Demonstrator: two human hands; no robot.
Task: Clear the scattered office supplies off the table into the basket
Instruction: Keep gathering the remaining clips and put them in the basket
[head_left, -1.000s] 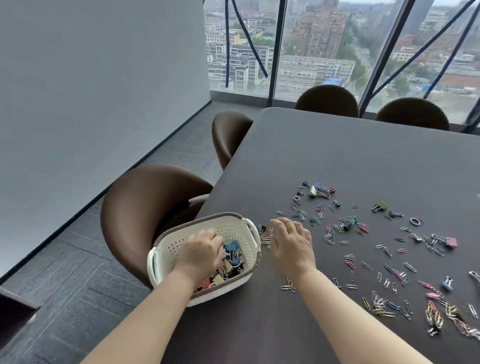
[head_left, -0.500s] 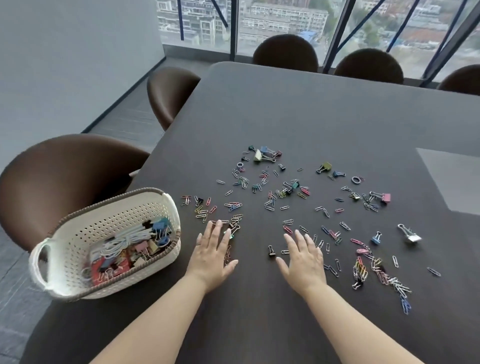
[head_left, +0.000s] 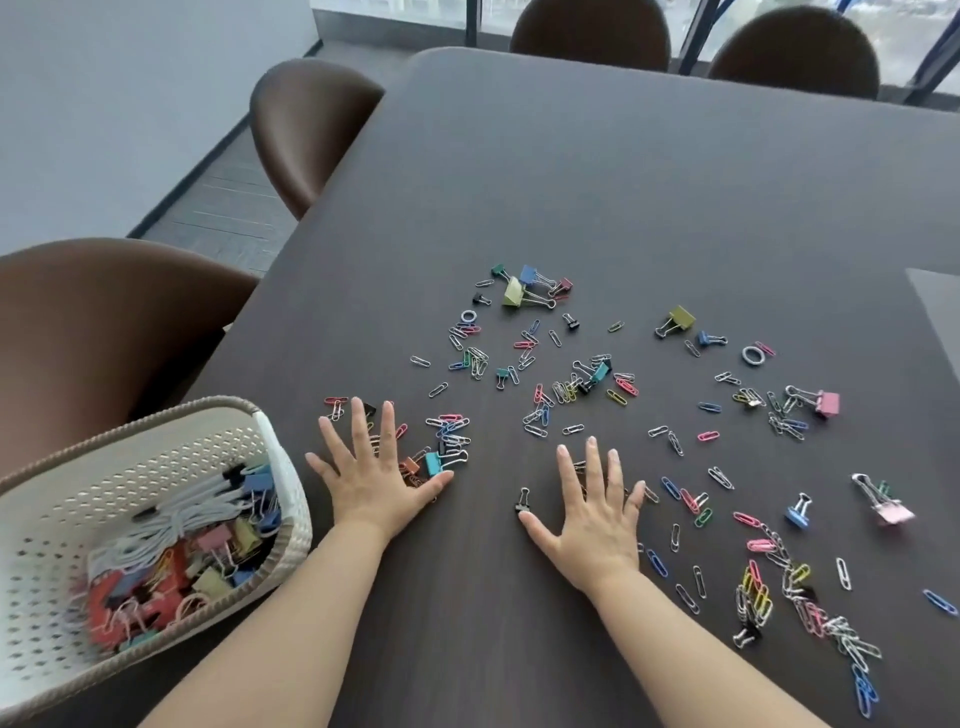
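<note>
Basket (head_left: 156, 423): white perforated plastic with a woven brown rim. It sat at the near-left corner of the dark table (head_left: 623, 182). Inside was a heap of binder clips in red, blue, pink and yellow with white cords (head_left: 176, 512) on top. The contents were blurred.

Left hand (head_left: 374, 488): lay palm-down just right of the basket, fingers straight and spread wide, holding nothing. The thumb touched a teal binder clip (head_left: 432, 462). A few clips lay under and around the fingertips.

Right hand (head_left: 592, 514): farther right of the basket and apart from the left hand. It was also flat and splayed, gripping nothing. A small black binder clip (head_left: 522, 504) touched the thumb tip on the basket side.

Loose paper clips (head_left: 545, 410) of mixed colours were strewn over the table from the left hand outward, away from the basket. The densest tangle lay beyond the right forearm.

Larger pieces, all well apart from the basket:
- yellow-green binder clip (head_left: 514, 297), in a cluster on the far side
- olive binder clip (head_left: 681, 318) and metal ring (head_left: 752, 355), farther right
- pink binder clip (head_left: 827, 404), farther right again
- blue binder clip (head_left: 796, 514), past the right hand

A brown chair (head_left: 104, 322) stood just behind the basket.
</note>
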